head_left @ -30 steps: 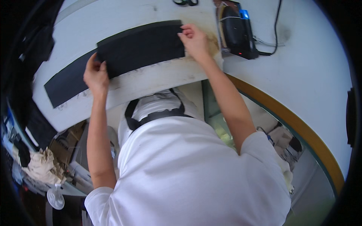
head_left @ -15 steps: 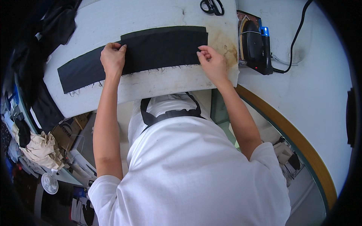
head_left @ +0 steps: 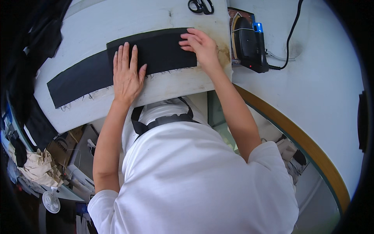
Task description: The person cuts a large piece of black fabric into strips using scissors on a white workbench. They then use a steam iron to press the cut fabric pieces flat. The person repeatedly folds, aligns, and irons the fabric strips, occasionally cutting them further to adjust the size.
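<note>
Two strips of black fabric lie overlapped on the pale padded board before me. The upper black fabric piece (head_left: pixel 163 50) covers the right end of the longer black strip (head_left: pixel 80 80), whose near edge is frayed. Flat on the upper piece near its left end rests my left hand (head_left: pixel 127 76), fingers stretched out. My right hand (head_left: pixel 200 48) is at the far right corner of that piece, its fingers apart and slightly bent over the fabric. Whether those fingertips touch the cloth I cannot tell.
An iron (head_left: pixel 249 46) stands on its rest right of the board, its black cord (head_left: pixel 292 43) running up and away. Black-handled scissors (head_left: pixel 201 6) lie at the far edge. Dark cloth (head_left: pixel 39 50) is heaped on the left. A beige cloth bundle (head_left: pixel 41 169) sits lower left.
My left hand has let go of the fabric edge and flattened onto the cloth. My right hand has opened and moved to the far right corner. The upper piece now lies more evenly over the strip.
</note>
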A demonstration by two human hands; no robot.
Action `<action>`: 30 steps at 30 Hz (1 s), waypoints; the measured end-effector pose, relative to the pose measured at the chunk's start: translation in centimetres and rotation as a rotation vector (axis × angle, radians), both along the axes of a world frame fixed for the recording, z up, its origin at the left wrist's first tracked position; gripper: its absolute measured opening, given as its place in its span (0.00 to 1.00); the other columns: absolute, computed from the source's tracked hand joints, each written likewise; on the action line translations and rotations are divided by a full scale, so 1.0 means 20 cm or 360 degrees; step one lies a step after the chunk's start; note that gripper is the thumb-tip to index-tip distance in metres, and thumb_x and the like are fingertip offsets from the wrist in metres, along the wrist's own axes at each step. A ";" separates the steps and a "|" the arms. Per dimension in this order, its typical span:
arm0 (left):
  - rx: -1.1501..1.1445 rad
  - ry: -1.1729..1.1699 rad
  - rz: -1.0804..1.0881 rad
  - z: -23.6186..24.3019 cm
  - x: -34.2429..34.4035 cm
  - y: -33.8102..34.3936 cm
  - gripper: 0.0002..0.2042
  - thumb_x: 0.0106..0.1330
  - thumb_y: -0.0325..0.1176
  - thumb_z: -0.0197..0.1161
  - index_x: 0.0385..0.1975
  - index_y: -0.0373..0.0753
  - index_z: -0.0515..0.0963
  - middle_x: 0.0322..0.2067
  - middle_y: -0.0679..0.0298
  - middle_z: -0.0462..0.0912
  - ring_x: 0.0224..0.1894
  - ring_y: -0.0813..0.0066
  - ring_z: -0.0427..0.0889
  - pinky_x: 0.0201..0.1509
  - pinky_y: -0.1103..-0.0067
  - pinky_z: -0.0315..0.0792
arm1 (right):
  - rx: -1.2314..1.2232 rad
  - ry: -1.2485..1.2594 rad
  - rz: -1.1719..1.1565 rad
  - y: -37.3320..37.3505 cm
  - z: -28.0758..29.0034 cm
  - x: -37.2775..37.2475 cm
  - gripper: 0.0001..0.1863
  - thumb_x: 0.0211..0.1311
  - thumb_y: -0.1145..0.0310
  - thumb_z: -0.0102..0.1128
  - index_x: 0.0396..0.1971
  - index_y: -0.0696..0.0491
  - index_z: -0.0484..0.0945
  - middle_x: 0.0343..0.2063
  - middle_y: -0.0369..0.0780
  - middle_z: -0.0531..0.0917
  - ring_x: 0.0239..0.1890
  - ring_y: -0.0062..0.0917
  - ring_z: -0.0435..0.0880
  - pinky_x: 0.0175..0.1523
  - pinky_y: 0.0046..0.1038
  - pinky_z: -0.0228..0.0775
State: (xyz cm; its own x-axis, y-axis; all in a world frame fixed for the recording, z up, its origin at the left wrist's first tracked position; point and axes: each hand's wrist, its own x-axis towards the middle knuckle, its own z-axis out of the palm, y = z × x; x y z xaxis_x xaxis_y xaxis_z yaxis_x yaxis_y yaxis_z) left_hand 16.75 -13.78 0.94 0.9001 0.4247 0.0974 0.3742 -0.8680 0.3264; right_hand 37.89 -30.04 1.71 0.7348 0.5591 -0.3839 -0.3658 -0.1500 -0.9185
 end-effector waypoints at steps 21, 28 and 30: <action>0.0092 0.0092 0.0060 0.03 -0.01 -0.04 0.34 0.70 0.50 0.52 0.72 0.38 0.57 0.73 0.53 0.55 0.75 0.55 0.51 0.78 0.63 0.43 | -0.1705 -0.2001 0.0219 -0.71 0.24 0.83 0.20 0.63 0.55 0.64 0.39 0.60 0.79 0.27 0.44 0.83 0.27 0.37 0.81 0.37 0.38 0.75; 0.0007 0.0012 0.0321 -0.07 -0.29 -0.05 0.33 0.70 0.45 0.52 0.71 0.35 0.56 0.73 0.52 0.55 0.75 0.54 0.51 0.78 0.62 0.42 | -0.1171 -0.0418 0.0213 -0.56 0.57 0.67 0.21 0.65 0.49 0.63 0.32 0.55 0.77 0.16 0.32 0.72 0.16 0.14 0.71 0.21 0.19 0.61; 0.0012 0.0034 0.0346 -0.04 -0.26 -0.04 0.33 0.71 0.44 0.51 0.72 0.35 0.55 0.73 0.53 0.55 0.76 0.55 0.50 0.78 0.63 0.41 | -0.1163 -0.0401 0.0508 -0.53 0.67 0.57 0.21 0.63 0.49 0.66 0.29 0.54 0.77 0.17 0.32 0.75 0.16 0.13 0.72 0.20 0.19 0.64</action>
State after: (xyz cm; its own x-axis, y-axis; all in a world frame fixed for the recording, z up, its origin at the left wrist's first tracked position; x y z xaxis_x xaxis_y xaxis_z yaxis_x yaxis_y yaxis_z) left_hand 11.65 -14.67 0.13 0.7894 0.6081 0.0835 0.5594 -0.7687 0.3102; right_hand 49.31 -40.55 15.02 0.6957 0.4291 -0.5761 -0.0014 -0.8011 -0.5985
